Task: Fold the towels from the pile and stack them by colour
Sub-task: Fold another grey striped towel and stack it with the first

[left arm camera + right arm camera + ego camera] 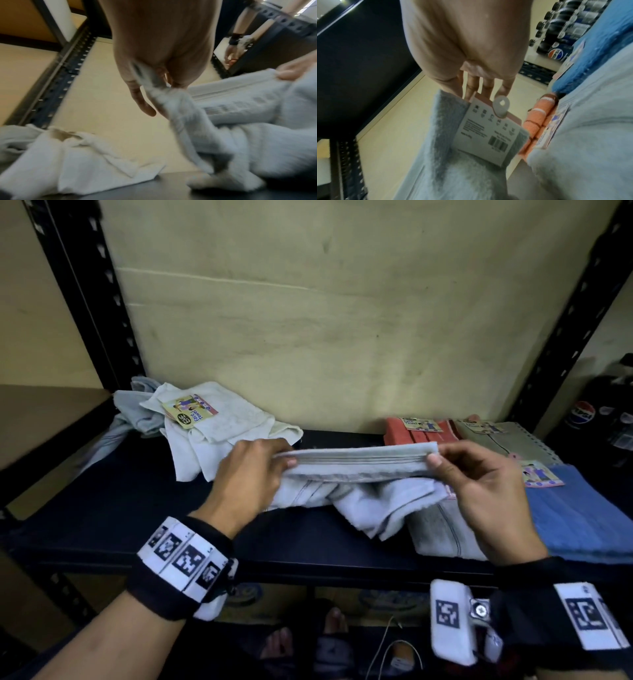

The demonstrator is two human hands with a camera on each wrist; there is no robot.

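I hold a pale grey towel (363, 470) stretched above the dark shelf (137, 508). My left hand (255, 470) pinches its left top corner, my right hand (479, 474) pinches the right top corner. The towel's lower part sags in loose folds onto the shelf. In the left wrist view the towel (231, 135) hangs from my left hand (154, 83). In the right wrist view my right hand (481, 86) holds the towel (447, 155) with its paper tag (489, 132). The unfolded pile of a white towel (219, 433) and a light blue one (133, 412) lies at the back left.
Folded stacks sit at the right: grey (442, 529) under my right hand, blue (582, 508), orange (421, 431) and beige-green (510, 440). Black rack posts (99, 302) flank the shelf. Soda bottles (596, 412) stand far right. Another person's hand (230, 50) shows in the background.
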